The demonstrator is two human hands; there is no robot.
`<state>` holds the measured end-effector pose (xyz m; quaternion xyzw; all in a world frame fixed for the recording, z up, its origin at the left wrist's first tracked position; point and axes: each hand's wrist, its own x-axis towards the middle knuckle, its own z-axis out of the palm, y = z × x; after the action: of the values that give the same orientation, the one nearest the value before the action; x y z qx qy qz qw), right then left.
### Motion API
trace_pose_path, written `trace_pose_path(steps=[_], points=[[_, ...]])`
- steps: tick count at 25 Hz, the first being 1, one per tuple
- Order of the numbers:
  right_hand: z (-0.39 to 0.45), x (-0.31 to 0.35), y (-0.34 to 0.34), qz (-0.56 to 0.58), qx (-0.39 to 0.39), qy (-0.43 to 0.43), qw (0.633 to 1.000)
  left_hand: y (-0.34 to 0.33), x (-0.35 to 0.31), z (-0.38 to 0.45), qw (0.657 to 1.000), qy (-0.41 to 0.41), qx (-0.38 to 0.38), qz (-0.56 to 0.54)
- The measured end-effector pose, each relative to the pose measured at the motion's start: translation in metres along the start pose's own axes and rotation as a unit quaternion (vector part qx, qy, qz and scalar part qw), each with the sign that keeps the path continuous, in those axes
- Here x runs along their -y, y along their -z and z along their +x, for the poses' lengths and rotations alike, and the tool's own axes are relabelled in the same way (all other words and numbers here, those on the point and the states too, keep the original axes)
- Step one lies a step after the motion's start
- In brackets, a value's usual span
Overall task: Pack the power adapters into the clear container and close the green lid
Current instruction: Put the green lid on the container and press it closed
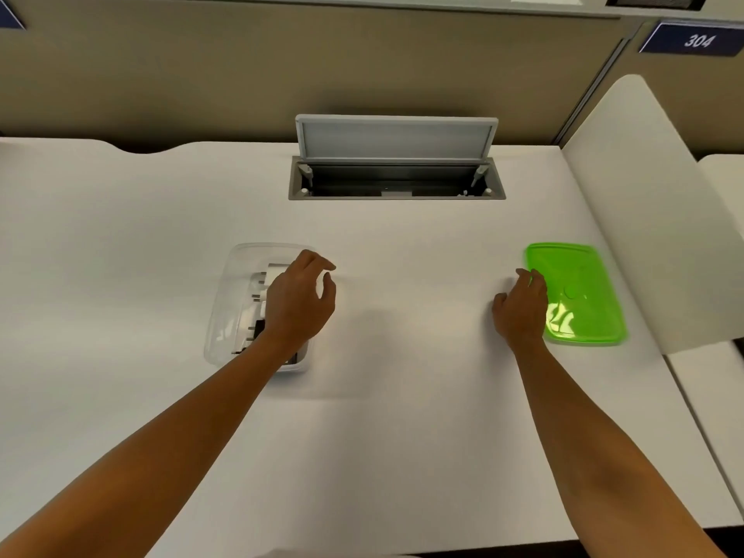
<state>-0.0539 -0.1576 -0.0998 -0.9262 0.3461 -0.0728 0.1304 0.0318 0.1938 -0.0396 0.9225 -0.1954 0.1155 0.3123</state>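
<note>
At centre left, the left hand [300,304] hovers with fingers spread, empty, over the clear container [237,292] holding power adapters [263,281]. At right, the right hand [521,310] rests open, fingertips on the green lid's [583,292] left edge, on the counter [402,396].

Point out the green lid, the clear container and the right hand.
green lid [583,283]: head view, on its flat top, above the glare.
clear container [225,316]: head view, on its bare left wall.
right hand [521,312]: head view, on the back of the hand, at the lid's left edge.
</note>
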Motion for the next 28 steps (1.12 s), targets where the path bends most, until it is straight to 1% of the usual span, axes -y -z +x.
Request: trace_pose_path(steps=[4,7,9,12,15,18,22,24,26,28], points=[[0.002,0.004,-0.002,-0.039,0.013,-0.024,0.999,0.001,0.005,-0.005,1.0,0.014,0.004,0.004],[0.001,0.011,-0.001,-0.076,0.009,-0.028,0.997,0.005,0.006,-0.007,1.0,0.022,-0.003,0.001],[0.0,0.016,0.001,-0.085,0.011,-0.006,0.996,0.007,0.006,-0.011,0.999,0.033,-0.012,-0.002],[-0.005,0.029,0.005,-0.069,0.023,0.043,0.996,0.013,0.009,-0.019,0.999,0.049,-0.015,-0.002],[-0.016,0.06,0.016,-0.009,0.003,0.073,0.997,0.019,0.013,-0.022,0.998,0.055,-0.014,0.003],[-0.031,0.105,0.031,0.037,-0.021,0.069,0.997,0.029,0.02,-0.022,0.997,0.068,-0.027,0.001],[-0.054,0.163,0.058,0.146,-0.021,0.067,0.987,0.043,0.031,-0.029,0.993,0.108,-0.051,-0.027],[-0.066,0.185,0.074,0.14,-0.047,0.098,0.984,0.052,0.038,-0.033,0.99,0.119,-0.063,-0.034],[-0.078,0.203,0.09,0.141,-0.09,0.117,0.979,0.063,0.047,-0.036,0.988,0.135,-0.077,-0.021],[-0.085,0.216,0.103,0.224,-0.13,0.122,0.958,0.074,0.059,-0.041,0.983,0.161,-0.093,-0.007]])
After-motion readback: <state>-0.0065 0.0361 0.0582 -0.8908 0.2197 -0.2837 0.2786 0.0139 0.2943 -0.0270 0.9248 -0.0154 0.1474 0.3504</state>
